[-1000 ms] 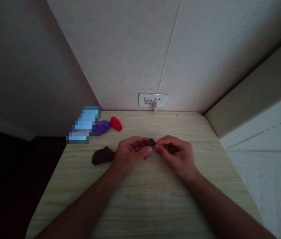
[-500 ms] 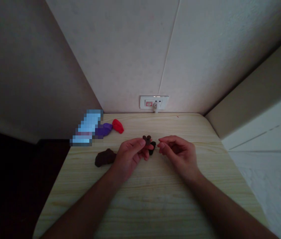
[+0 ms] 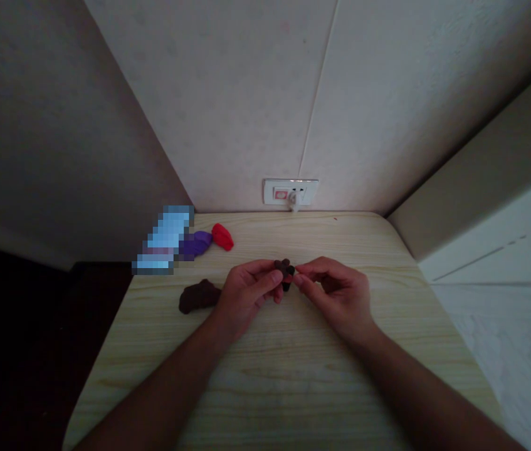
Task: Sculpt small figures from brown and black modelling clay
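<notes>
Between thumb and fingers, my left hand point(image 3: 245, 293) grips a small brown clay piece point(image 3: 284, 267) with rounded knobs on top. My right hand point(image 3: 340, 289) is closed in a pinch at the right side of that piece. Whatever its fingertips hold is too small to make out. A black clay lump point(image 3: 286, 287) shows just below the piece, partly hidden behind my left fingers. Left of my left wrist lies a larger dark brown clay lump point(image 3: 198, 297) on the table.
Purple clay point(image 3: 198, 243) and red clay point(image 3: 222, 236) lie at the back left of the wooden table point(image 3: 288, 382). Beside them is a blurred-out phone-like object point(image 3: 165, 241). A wall socket point(image 3: 290, 191) with a plug sits behind the table's back edge.
My right hand has moved left, bringing its fingertips up to the brown clay piece. The piece has shifted slightly right and down and tilted in my left hand.
</notes>
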A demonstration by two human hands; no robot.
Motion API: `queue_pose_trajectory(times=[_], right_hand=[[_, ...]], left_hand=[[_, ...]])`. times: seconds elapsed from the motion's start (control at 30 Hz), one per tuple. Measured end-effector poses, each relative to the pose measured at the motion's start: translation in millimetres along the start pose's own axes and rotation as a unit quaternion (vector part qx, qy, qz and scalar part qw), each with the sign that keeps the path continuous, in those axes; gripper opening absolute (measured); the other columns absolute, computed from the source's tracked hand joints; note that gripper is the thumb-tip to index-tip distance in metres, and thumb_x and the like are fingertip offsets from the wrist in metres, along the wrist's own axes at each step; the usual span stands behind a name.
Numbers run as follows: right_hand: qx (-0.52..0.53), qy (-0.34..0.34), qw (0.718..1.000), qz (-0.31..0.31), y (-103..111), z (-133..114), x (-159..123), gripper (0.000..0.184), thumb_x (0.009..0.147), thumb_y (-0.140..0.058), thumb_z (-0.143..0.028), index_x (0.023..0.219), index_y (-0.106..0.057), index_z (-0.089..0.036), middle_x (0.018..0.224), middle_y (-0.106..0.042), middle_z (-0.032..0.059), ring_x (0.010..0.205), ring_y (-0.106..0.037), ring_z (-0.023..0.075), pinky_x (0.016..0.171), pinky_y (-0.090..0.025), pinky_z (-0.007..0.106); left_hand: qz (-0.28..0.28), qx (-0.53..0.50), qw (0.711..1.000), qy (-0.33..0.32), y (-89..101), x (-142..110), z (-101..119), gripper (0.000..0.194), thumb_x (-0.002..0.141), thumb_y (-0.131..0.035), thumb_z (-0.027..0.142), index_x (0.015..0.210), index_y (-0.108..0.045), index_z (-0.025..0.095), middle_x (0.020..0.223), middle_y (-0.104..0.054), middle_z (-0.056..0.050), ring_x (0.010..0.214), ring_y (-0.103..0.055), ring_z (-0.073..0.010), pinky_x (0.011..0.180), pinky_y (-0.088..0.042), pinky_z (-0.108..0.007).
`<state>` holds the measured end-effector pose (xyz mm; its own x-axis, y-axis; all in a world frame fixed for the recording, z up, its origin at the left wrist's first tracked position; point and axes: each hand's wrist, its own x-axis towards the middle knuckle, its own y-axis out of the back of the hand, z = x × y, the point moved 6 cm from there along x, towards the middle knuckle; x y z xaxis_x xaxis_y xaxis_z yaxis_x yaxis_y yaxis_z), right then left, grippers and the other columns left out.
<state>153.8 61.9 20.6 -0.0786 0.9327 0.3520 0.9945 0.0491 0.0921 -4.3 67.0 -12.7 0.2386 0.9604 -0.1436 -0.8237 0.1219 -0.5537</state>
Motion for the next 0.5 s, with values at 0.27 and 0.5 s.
queue_pose_trajectory(times=[0.27,0.5], right_hand=[[-0.01,0.003,1.0,-0.004,-2.1,0.5,0.3,0.008,0.082,-0.082,-0.025,0.089,-0.08,-0.023,0.077,-0.076,0.004,0.065,-0.068,0.0152,0.06,-0.056,0.028],[0.02,-0.062,0.998,0.022,1.4,6.4,1.9,0.015,0.081,-0.082,-0.032,0.086,-0.075,-0.021,0.07,-0.075,0.0023,0.06,-0.068,0.0142,0.058,-0.059,0.026]], left_hand=[[0.012,0.023,1.0,-0.014,3.3,0.8,-4.3,0.029,0.066,-0.091,0.023,0.092,-0.082,0.015,0.079,-0.078,-0.007,0.059,-0.062,-0.0119,0.054,-0.048,-0.024],[0.018,-0.004,1.0,0.003,3.0,1.3,-2.0,0.027,0.071,-0.087,0.027,0.092,-0.079,0.012,0.08,-0.078,-0.009,0.057,-0.062,-0.0119,0.054,-0.047,-0.025]])
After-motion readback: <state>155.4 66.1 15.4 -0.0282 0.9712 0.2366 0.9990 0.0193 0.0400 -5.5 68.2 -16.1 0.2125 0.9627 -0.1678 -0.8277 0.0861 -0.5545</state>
